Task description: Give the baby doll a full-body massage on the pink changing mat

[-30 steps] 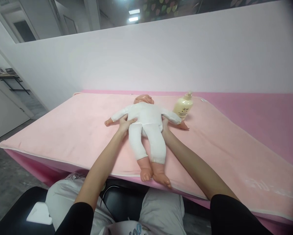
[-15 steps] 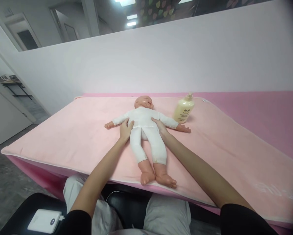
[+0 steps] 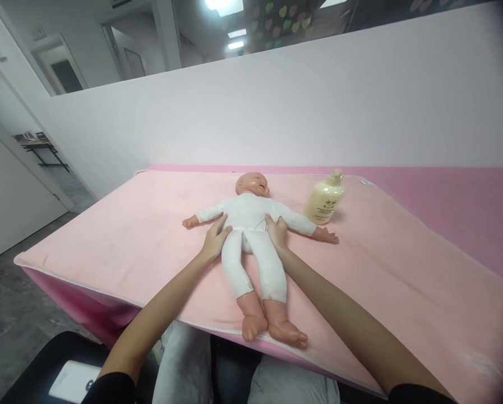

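Note:
A baby doll (image 3: 251,230) in a white suit lies face up on a pink towel (image 3: 142,235), head toward the wall, arms spread, bare feet near the front edge. My left hand (image 3: 215,240) rests flat against the doll's left flank at the waist. My right hand (image 3: 277,231) presses on the other side of its waist. Both hands lie on the doll with fingers spread and lift nothing. A cream pump bottle (image 3: 324,199) stands upright beside the doll's outstretched arm, to the right of its head.
The towel covers a pink padded table (image 3: 453,191) against a white partition wall. A white device (image 3: 72,381) lies on a black surface at the lower left. My knees in light trousers sit under the table's front edge.
My hands slid from the doll's chest and armpits down to its waist. The view tilted up and shifted a little to the left.

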Available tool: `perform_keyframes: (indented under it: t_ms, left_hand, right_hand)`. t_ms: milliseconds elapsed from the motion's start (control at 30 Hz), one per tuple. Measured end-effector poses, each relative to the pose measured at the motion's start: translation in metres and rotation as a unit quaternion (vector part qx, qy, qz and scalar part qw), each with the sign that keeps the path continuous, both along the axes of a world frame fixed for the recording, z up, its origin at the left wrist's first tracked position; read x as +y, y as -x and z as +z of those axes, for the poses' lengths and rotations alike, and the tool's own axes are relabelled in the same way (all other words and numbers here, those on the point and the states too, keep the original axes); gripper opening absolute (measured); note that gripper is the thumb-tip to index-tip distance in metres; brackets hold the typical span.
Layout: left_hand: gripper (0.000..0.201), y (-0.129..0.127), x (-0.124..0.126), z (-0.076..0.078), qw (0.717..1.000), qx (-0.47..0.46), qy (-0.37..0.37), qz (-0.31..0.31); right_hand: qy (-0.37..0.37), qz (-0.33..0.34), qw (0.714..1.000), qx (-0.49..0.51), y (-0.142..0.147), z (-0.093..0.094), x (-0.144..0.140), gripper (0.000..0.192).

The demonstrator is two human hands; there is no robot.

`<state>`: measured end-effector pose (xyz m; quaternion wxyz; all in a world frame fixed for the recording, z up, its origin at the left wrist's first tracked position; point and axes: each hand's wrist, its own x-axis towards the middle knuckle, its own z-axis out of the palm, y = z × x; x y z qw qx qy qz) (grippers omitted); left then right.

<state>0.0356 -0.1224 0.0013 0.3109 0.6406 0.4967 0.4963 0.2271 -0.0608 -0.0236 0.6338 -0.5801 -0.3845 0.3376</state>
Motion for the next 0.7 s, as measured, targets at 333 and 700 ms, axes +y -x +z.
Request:
perform_keyframes:
  t_ms: [333,700]
  left_hand:
    - [0.039,0.003,-0.009,0.004,0.961,0.192,-0.191,-0.050]
    - [0.020,0.004,0.069,0.011,0.959,0.229,-0.170,0.004]
  right_hand:
    - [-0.002,-0.005,1.000,-0.012,0.004,0.004,-0.005,0.029]
    - [-0.015,0.011,1.000,-0.020,0.002,0.007,-0.007,0.028]
